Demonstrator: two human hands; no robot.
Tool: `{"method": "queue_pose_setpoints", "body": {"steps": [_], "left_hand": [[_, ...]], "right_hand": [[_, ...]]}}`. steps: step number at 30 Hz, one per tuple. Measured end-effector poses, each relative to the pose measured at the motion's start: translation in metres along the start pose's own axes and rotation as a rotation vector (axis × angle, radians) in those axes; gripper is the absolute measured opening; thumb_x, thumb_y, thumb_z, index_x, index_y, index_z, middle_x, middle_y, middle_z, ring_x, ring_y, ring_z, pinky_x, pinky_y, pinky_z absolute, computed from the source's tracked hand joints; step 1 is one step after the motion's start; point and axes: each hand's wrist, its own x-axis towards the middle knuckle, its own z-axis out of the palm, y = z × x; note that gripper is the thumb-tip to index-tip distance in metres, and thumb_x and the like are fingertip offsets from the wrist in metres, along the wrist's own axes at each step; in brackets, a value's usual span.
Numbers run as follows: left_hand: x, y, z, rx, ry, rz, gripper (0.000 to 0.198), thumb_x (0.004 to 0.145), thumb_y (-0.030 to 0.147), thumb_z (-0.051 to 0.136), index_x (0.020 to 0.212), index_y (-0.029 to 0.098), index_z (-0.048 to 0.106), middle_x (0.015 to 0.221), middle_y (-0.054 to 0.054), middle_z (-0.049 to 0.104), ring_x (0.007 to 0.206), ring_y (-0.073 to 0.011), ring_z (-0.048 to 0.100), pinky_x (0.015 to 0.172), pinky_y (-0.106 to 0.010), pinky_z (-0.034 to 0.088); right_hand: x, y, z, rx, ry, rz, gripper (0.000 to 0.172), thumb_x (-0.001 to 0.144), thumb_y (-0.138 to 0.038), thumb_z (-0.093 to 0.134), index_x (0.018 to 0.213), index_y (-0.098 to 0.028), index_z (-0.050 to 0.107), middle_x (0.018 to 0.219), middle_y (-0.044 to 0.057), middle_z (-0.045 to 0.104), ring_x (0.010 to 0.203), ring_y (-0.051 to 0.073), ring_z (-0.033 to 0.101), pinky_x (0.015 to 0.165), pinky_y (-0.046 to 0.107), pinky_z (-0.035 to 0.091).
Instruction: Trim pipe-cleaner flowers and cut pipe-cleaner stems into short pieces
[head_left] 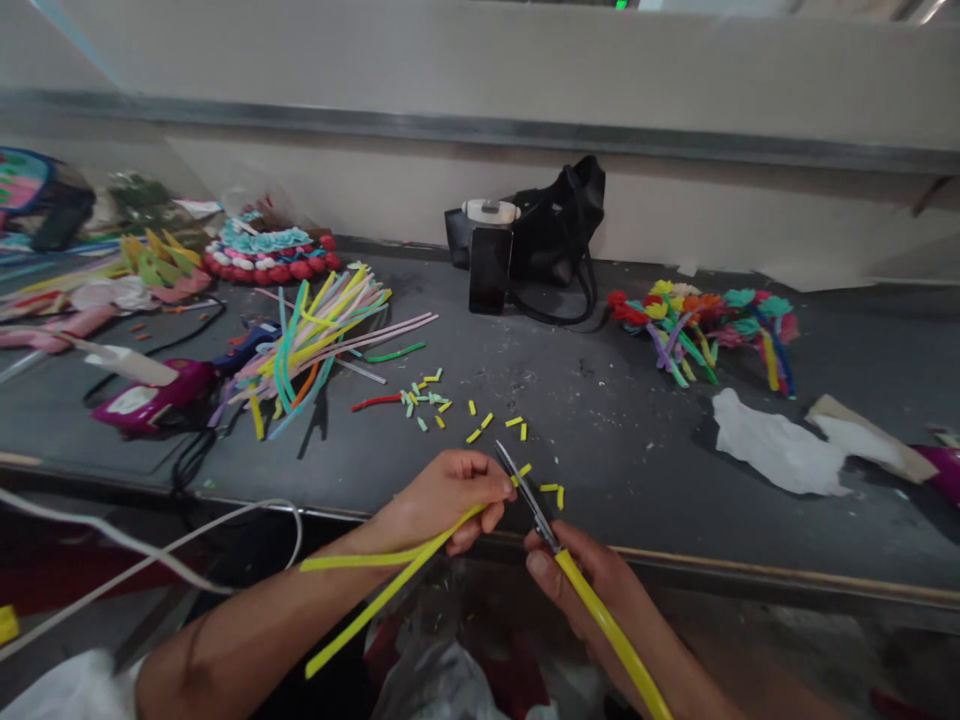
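My left hand [461, 490] pinches yellow pipe cleaners [375, 606] near the table's front edge, and their long ends trail back over my forearm. Closed around a pair of scissors [600, 620] with yellow handles is my right hand [600, 555]. The metal blades point up and left, right beside my left fingertips, where a short yellow end pokes out. Short cut yellow pieces [487, 421] lie scattered on the dark table [622, 480] just beyond the blades. Farther left, pale green and yellow bits [420, 398] sit by a red pipe cleaner [376, 402].
A bundle of coloured pipe cleaners [337, 320] and a magenta glue gun [154, 400] lie left. At the back a phone [491, 275] leans by a black bag [555, 225]. Pipe-cleaner flowers [660, 310] and crumpled white paper [780, 445] are right. A white cable [172, 550] loops lower left.
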Motion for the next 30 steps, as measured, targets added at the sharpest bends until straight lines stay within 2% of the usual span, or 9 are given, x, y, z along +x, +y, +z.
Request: {"method": "queue_pose_setpoints", "body": {"steps": [5, 10, 17, 21, 25, 30], "left_hand": [[-0.002, 0.000, 0.000, -0.001, -0.009, 0.010, 0.018, 0.080, 0.034, 0.059, 0.081, 0.016, 0.057, 0.050, 0.006, 0.053, 0.028, -0.0030, 0.033, 0.028, -0.014, 0.028], [-0.003, 0.003, 0.000, 0.005, -0.022, -0.005, 0.014, 0.079, 0.030, 0.059, 0.079, 0.016, 0.056, 0.049, 0.006, 0.053, 0.028, -0.0035, 0.033, 0.027, -0.014, 0.026], [-0.004, -0.001, 0.003, 0.003, -0.039, -0.014, 0.012, 0.080, 0.029, 0.058, 0.080, 0.017, 0.056, 0.049, 0.007, 0.053, 0.029, -0.0034, 0.032, 0.027, -0.014, 0.027], [-0.002, -0.003, 0.003, -0.013, -0.038, -0.006, 0.016, 0.081, 0.032, 0.060, 0.081, 0.016, 0.057, 0.050, 0.006, 0.054, 0.029, -0.0034, 0.033, 0.028, -0.014, 0.029], [-0.002, -0.003, 0.003, -0.035, -0.060, 0.018, 0.020, 0.083, 0.034, 0.061, 0.081, 0.015, 0.055, 0.052, 0.006, 0.054, 0.030, -0.0028, 0.034, 0.029, -0.014, 0.028], [-0.008, -0.003, 0.006, -0.060, -0.243, 0.014, 0.024, 0.086, 0.037, 0.061, 0.093, 0.016, 0.053, 0.053, 0.006, 0.056, 0.030, -0.0032, 0.037, 0.029, -0.013, 0.029]], "right_hand": [[-0.002, -0.002, -0.004, -0.066, 0.014, -0.067, 0.052, 0.082, -0.067, 0.053, 0.092, -0.017, 0.065, 0.061, -0.003, 0.046, 0.049, 0.008, 0.035, 0.040, 0.018, 0.026], [-0.003, -0.008, -0.005, -0.132, 0.054, -0.137, 0.047, 0.084, -0.062, 0.051, 0.094, -0.019, 0.066, 0.069, 0.000, 0.056, 0.061, 0.013, 0.049, 0.053, 0.021, 0.039], [-0.002, -0.011, -0.003, -0.076, 0.022, -0.147, 0.046, 0.087, -0.063, 0.048, 0.087, -0.020, 0.062, 0.068, -0.002, 0.053, 0.060, 0.012, 0.048, 0.056, 0.022, 0.040], [-0.001, -0.007, -0.003, -0.031, 0.033, -0.094, 0.047, 0.083, -0.066, 0.053, 0.082, -0.020, 0.062, 0.058, -0.004, 0.046, 0.052, 0.010, 0.045, 0.048, 0.019, 0.037], [0.000, -0.008, -0.006, 0.056, 0.028, -0.021, 0.048, 0.080, -0.067, 0.057, 0.089, -0.020, 0.062, 0.050, -0.007, 0.041, 0.043, 0.008, 0.039, 0.038, 0.017, 0.029], [-0.003, -0.022, -0.011, 0.131, 0.009, -0.018, 0.051, 0.078, -0.060, 0.064, 0.108, -0.019, 0.057, 0.054, -0.007, 0.050, 0.038, 0.006, 0.039, 0.035, 0.017, 0.030]]}}
